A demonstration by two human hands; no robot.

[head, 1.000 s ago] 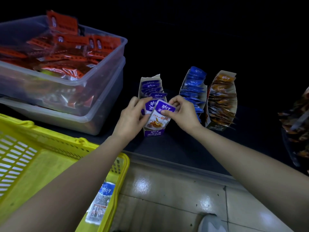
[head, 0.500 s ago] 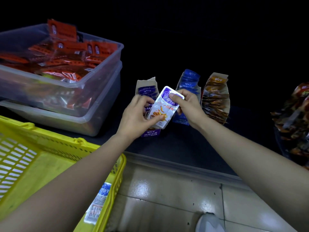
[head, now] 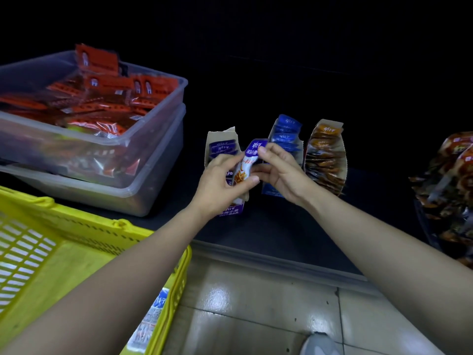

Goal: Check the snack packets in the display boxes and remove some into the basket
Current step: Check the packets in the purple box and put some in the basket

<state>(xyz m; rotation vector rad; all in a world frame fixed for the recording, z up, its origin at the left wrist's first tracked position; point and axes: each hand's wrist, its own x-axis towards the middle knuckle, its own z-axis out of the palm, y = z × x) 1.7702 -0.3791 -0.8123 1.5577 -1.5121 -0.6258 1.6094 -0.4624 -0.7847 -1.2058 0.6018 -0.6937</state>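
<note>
1. Both hands are holding one purple-and-white snack packet, up just in front of the purple display box. The left hand is curling thumb and fingers round its lower part. The right hand is pinching the purple top edge (so each grip is clamped on the same packet, neither one loose).
2. The packet is bending between the two grips. The left hand is hiding most of the purple box's front, and only the printed bottom strip is peeking out under the wrist.
3. The blue display box and brown display box are standing just right of it on the dark tabletop. The right hand is covering the blue one's lower part.
4. The yellow basket is sitting lower left, with a loose packet inside, half hidden behind the left forearm. Its print is too blurry to read.
5. Both forearms are reaching forward from the bottom corners, meeting at the packet.
</note>
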